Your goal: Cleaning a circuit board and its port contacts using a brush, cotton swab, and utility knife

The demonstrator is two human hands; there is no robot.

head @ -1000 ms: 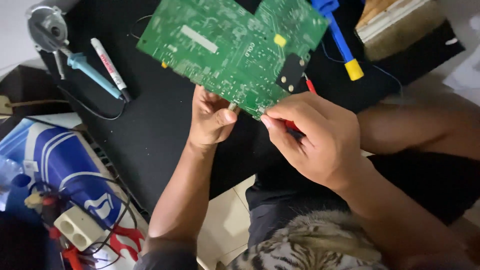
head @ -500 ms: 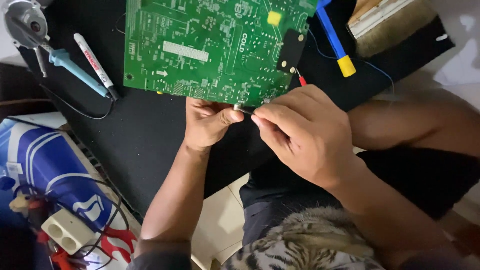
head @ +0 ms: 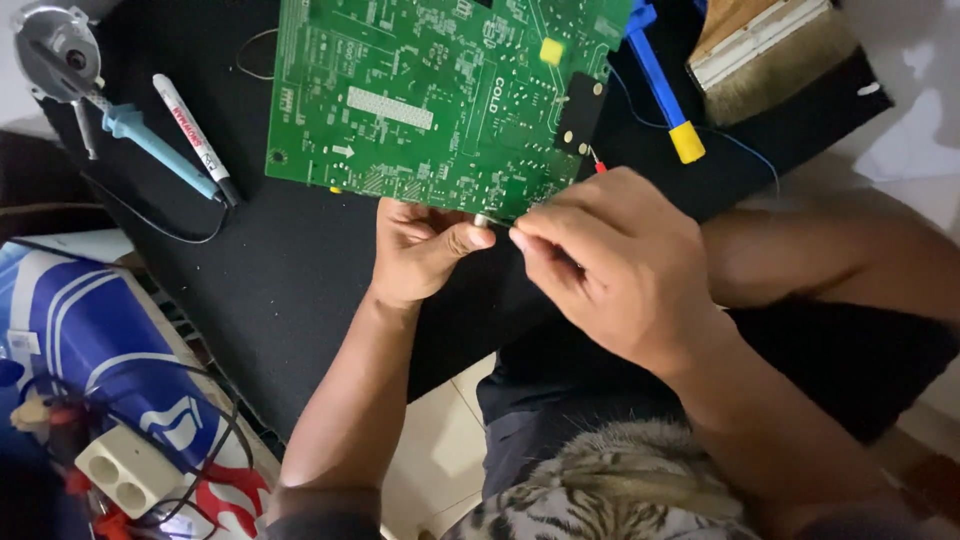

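Both hands are working the near edge of the green circuit board [head: 440, 95], which is being held up over the black mat [head: 270, 270], solder side facing the camera so the joints are readable. Left hand [head: 425, 250] is pinching the board's bottom edge, thumb pressing against a small metal part [head: 487, 219] sticking out there; it is acting as the clamp and carrying the board's weight. Right hand [head: 620, 270] is closing thumb and forefinger together right beside that same part, fingertips nearly touching the left thumb; a thin red tip [head: 598, 166] is poking out above its knuckles, can't tell what it belongs to or whether the hand is gripping it.

Tools are lying within reach on the mat: blue-handled soldering iron [head: 150, 145] with white marker pen [head: 195, 140] just beside it at left, blue-and-yellow desoldering pump [head: 662, 95] under the board's right corner, bristle brush [head: 775, 55] at far right. White plug adapter [head: 125, 470] with red clips is sitting at lower left, well apart from the work
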